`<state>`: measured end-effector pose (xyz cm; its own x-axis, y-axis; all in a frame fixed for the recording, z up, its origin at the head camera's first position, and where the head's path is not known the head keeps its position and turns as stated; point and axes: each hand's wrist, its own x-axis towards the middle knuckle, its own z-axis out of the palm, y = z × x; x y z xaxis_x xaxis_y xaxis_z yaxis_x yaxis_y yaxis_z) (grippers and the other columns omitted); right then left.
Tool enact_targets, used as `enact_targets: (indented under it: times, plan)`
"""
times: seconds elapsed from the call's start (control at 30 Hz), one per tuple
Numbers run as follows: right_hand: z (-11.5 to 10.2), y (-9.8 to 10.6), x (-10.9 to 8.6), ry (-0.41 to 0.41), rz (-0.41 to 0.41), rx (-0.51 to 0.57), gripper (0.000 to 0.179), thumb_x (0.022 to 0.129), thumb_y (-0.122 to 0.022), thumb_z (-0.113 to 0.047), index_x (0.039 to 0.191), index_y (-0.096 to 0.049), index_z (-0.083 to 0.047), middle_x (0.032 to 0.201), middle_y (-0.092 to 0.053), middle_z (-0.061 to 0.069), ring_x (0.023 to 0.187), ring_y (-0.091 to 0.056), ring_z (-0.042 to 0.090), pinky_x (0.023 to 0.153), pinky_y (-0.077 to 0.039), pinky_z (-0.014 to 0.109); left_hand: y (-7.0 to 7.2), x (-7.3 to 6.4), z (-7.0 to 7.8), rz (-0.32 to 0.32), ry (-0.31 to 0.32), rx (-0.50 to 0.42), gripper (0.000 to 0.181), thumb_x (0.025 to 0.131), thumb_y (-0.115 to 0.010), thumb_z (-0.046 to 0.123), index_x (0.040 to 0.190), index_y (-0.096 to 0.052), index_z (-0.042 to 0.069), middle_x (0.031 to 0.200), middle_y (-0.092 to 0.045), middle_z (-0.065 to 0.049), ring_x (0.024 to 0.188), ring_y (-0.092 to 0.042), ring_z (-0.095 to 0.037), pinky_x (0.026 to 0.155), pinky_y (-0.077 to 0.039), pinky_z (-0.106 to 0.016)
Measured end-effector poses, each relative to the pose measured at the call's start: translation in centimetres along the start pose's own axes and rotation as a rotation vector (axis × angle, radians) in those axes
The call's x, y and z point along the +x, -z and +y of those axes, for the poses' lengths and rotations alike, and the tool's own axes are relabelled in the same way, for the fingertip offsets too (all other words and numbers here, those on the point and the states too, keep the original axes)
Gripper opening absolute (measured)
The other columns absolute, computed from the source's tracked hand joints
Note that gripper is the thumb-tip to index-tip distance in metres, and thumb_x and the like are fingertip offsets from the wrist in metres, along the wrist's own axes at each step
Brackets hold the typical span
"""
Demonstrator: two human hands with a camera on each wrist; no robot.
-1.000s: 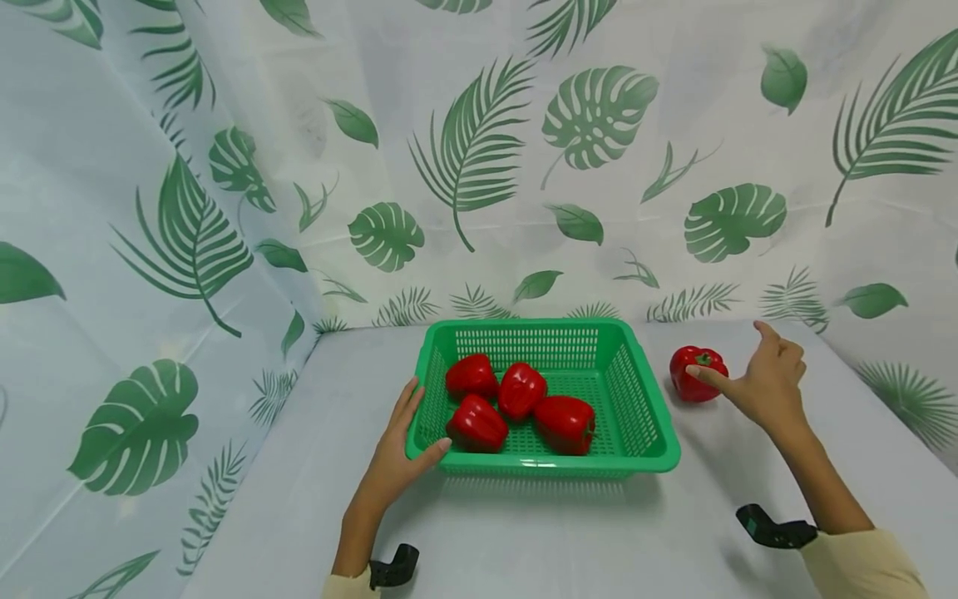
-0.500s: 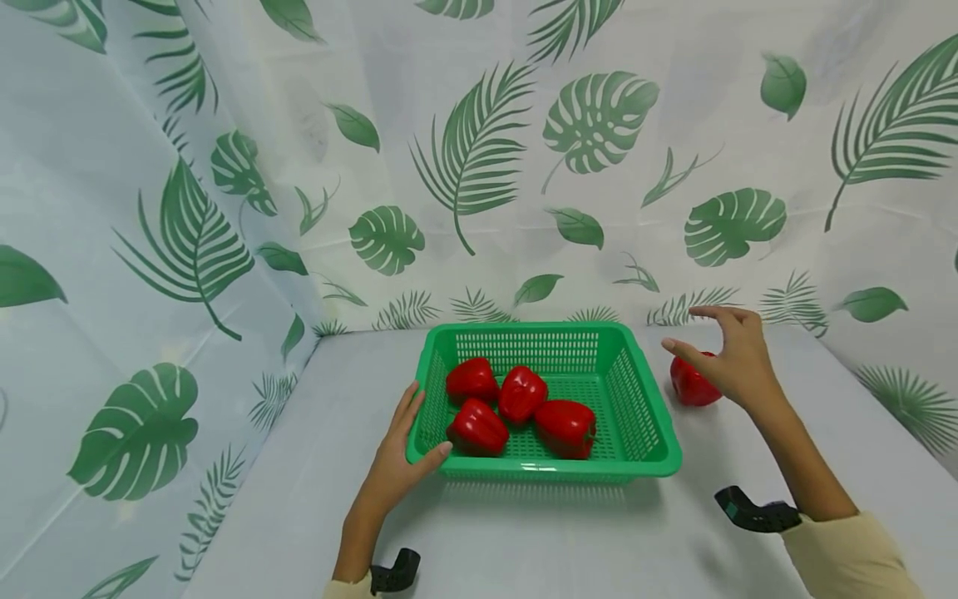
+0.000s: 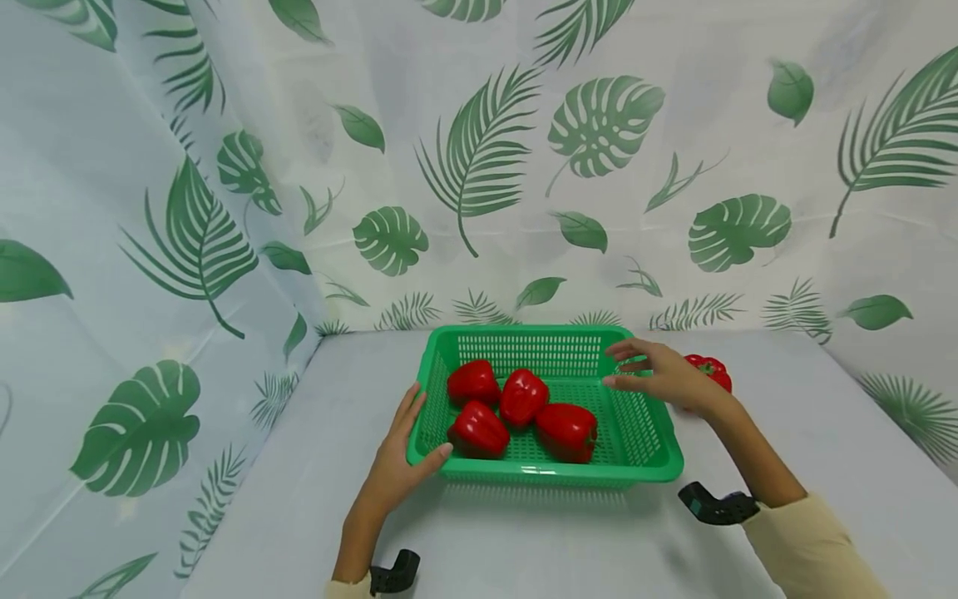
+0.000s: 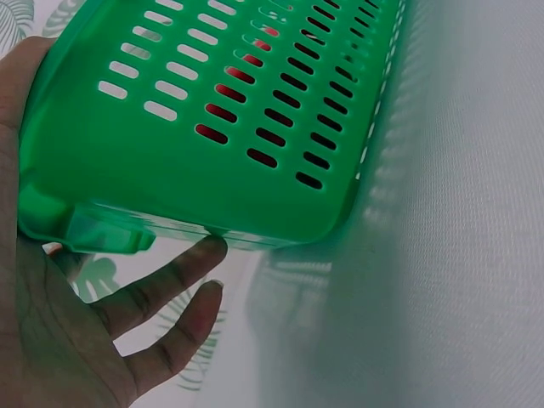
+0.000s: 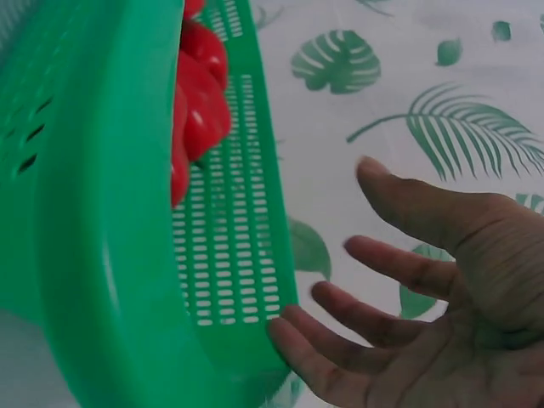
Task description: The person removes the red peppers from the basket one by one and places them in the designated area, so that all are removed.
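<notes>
A green plastic basket [image 3: 554, 471] with slotted walls stands on the white surface. Inside lie several red bell peppers [image 3: 566, 432], mostly toward the left. My left hand [image 3: 392, 466] holds its near left corner, thumb over the front rim and fingers along the left side. In the left wrist view one finger touches the basket wall [image 4: 212, 178] and another hangs apart. Above the basket's right rim hangs my right hand [image 3: 669, 378], fingers loosely spread and nothing in them. Another red bell pepper [image 3: 711, 371], partly hidden behind that hand, rests to the basket's right.
A white cloth [image 3: 479, 166] printed with green leaves hangs behind and on the left side. The white table surface [image 3: 524, 541] stretches in front of the basket. Each wrist carries a black camera band [image 3: 718, 504].
My right hand has moved left, from beside the lone pepper to over the basket's right rim, holding nothing. My left hand stays at the basket's corner, and the peppers lie as before.
</notes>
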<state>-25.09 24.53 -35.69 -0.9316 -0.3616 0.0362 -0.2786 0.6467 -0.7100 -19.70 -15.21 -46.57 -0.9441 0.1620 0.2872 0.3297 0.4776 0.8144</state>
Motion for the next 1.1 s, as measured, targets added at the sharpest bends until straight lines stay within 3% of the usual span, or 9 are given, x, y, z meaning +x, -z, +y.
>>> enact_targets:
  times: [0.17, 0.33, 0.57, 1.1]
  plan:
    - [-0.4, -0.7, 1.0, -0.072, -0.223, 0.078, 0.066, 0.086, -0.074, -0.031, 0.138, -0.046, -0.001, 0.136, -0.049, 0.027, 0.12, -0.054, 0.044, 0.085, -0.057, 0.05, 0.1, 0.0, -0.1, -0.002, 0.0, 0.001, 0.081, 0.088, -0.069, 0.035, 0.155, -0.028, 0.016, 0.165, -0.014, 0.003, 0.151, -0.019, -0.029, 0.109, -0.029, -0.068]
    - [-0.9, -1.0, 2.1, -0.158, -0.369, 0.118, 0.067, 0.085, -0.075, -0.032, 0.138, -0.046, -0.003, 0.137, -0.048, 0.026, 0.117, -0.057, 0.036, 0.086, -0.056, 0.051, 0.1, 0.1, -0.1, -0.002, 0.008, -0.004, 0.082, 0.088, -0.068, 0.038, 0.155, -0.027, 0.017, 0.165, -0.013, 0.005, 0.151, -0.017, -0.028, 0.11, -0.028, -0.068]
    - [-1.2, -1.2, 3.4, -0.257, -0.449, 0.107, 0.069, 0.082, -0.078, -0.03, 0.138, -0.046, -0.005, 0.14, -0.045, 0.027, 0.119, -0.054, 0.037, 0.086, -0.056, 0.052, 0.1, 0.2, -0.1, 0.003, 0.0, -0.007, 0.081, 0.088, -0.069, 0.035, 0.155, -0.028, 0.017, 0.165, -0.014, 0.004, 0.15, -0.02, -0.03, 0.108, -0.03, -0.068]
    - [-1.3, -2.3, 5.9, -0.337, -0.586, 0.073, 0.074, 0.081, -0.08, -0.032, 0.14, -0.044, -0.006, 0.145, -0.041, 0.026, 0.123, -0.05, 0.037, 0.083, -0.057, 0.052, 0.1, 0.2, -0.2, -0.012, 0.008, -0.019, 0.081, 0.088, -0.068, 0.036, 0.155, -0.027, 0.018, 0.165, -0.012, 0.007, 0.151, -0.017, -0.027, 0.11, -0.028, -0.067]
